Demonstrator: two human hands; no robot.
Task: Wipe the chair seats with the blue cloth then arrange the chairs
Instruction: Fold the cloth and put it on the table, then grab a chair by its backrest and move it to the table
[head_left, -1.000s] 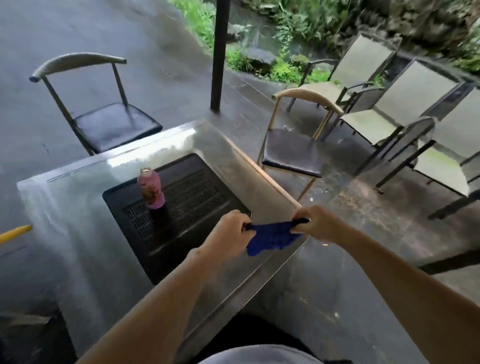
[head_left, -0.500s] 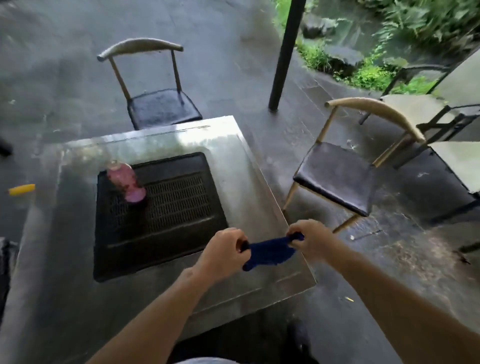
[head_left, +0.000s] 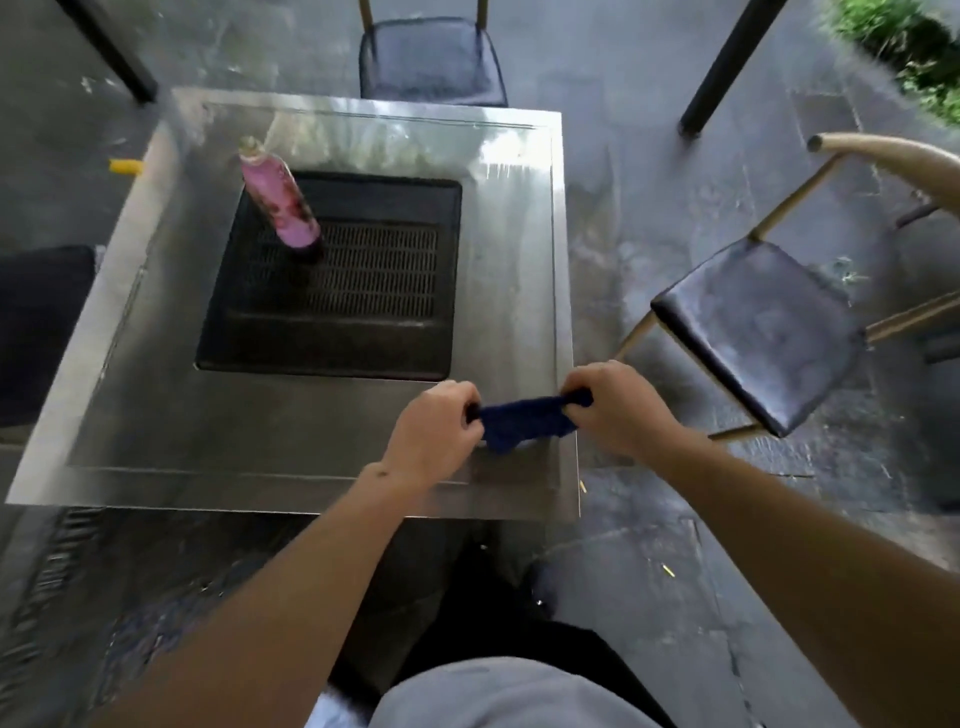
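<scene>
Both my hands grip the blue cloth (head_left: 524, 423), stretched between them over the near right corner of the steel table (head_left: 519, 218). My left hand (head_left: 436, 431) pinches its left end and my right hand (head_left: 618, 410) its right end. A chair with a dark seat (head_left: 753, 332) and a tan curved backrest stands to the right of the table, turned at an angle. Another dark-seated chair (head_left: 431, 60) sits at the table's far side. A third dark seat (head_left: 41, 322) shows partly at the left edge.
A pink bottle (head_left: 280, 200) stands on the black grill inset (head_left: 337, 280) in the table's middle. Two dark posts (head_left: 722, 67) (head_left: 111, 49) rise from the wet stone floor. A small yellow object (head_left: 126, 166) lies on the floor at left. Grass is at the top right.
My view has tilted down and turned left, so the table now sits squarely ahead and the lounge chairs have left the view. Both hands still hold the cloth stretched between them.
</scene>
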